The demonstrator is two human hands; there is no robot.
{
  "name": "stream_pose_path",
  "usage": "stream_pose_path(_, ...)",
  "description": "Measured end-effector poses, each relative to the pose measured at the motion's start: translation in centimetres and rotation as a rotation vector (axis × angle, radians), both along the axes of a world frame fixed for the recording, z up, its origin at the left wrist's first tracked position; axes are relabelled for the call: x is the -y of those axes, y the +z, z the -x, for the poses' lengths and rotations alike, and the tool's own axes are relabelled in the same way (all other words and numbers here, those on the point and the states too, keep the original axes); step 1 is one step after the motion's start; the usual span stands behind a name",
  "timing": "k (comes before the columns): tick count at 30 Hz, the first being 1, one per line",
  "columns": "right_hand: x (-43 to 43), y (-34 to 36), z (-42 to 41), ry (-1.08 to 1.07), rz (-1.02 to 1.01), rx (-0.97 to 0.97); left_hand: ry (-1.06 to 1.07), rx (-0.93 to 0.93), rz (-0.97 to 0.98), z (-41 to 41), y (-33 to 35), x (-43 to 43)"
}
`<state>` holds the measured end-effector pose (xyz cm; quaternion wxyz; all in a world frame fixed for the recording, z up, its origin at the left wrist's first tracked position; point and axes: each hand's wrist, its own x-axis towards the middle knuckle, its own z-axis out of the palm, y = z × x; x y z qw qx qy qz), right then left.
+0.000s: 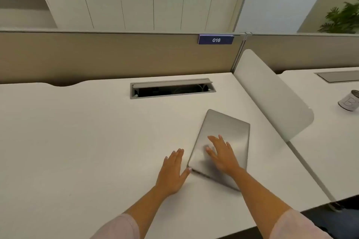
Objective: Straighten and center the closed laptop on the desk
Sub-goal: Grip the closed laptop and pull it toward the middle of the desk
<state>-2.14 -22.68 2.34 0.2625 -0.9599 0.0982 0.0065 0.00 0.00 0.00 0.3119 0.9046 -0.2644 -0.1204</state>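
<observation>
A closed silver laptop (227, 128) lies on the white desk (77, 132), right of the middle and turned askew, its long side running away from me. My right hand (221, 154) rests flat on its lid with the fingers spread. My left hand (172, 170) lies flat on the desk just left of the laptop, its thumb touching the laptop's near left corner. Neither hand grips anything.
An open cable tray (172, 89) is set into the desk at the back. A white divider panel (272, 95) stands on the right edge, close to the laptop. A beige partition with a blue "016" tag (216, 40) runs behind. A small tin (349, 101) sits on the neighbouring desk.
</observation>
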Motion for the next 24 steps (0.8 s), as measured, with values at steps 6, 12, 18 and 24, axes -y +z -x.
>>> stream_pose_path(6, 7.7, -0.6, -0.7, -0.048, 0.072, -0.075, 0.104, -0.010, -0.028, 0.2, 0.3, 5.5)
stream_pose_path(12, 14.2, -1.3, -2.6, -0.090, 0.112, -0.124, 0.233, -0.066, -0.101, 1.2, -0.4, 8.7)
stream_pose_path(18, 18.6, -1.5, -4.2, -0.162, 0.008, -0.183, 0.345, -0.074, -0.146, 2.2, -0.7, 10.2)
stream_pose_path(24, 21.3, -1.1, -6.2, -0.319, -0.294, -0.277, 0.578, -0.138, -0.161, 3.4, -0.4, 11.5)
